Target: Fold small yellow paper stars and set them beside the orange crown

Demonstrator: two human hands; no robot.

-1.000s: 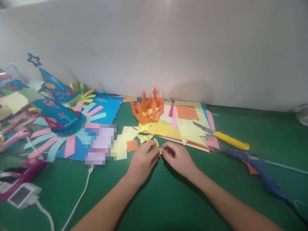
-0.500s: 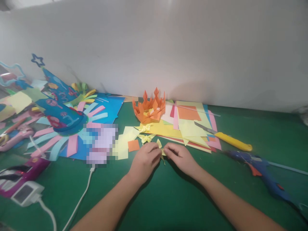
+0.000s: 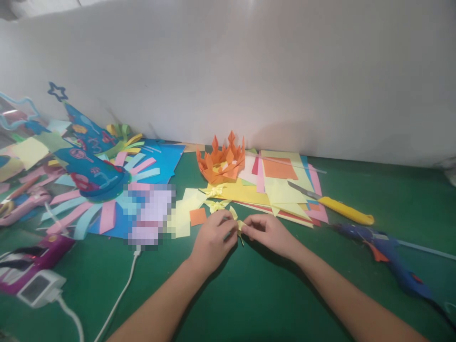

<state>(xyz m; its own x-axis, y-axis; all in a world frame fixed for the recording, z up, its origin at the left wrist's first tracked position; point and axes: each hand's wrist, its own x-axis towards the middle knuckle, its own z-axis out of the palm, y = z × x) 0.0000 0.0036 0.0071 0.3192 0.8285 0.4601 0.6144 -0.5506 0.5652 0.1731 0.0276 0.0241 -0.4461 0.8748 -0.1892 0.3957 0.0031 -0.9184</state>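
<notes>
My left hand and my right hand meet over the green table. Between their fingertips is a small yellow folded-paper piece, with a thin dark stem poking out below it. My left fingers are closed on one side of the piece and partly cover it. Thumb and forefinger of my right hand pinch its other side. Just behind my left hand lie similar folded-paper pieces, one at the front and one farther back. An orange paper square is left of them.
An orange folded-paper crown stands at the back. Coloured paper sheets lie stacked beside it, with a yellow utility knife on their right edge. A blue glue gun lies right. Blue cone hats, a power strip and cables occupy the left.
My right fingers have shifted very slightly on the yellow folded-paper piece, and its upper tip has tilted a little. Both hands stay in the same place.
</notes>
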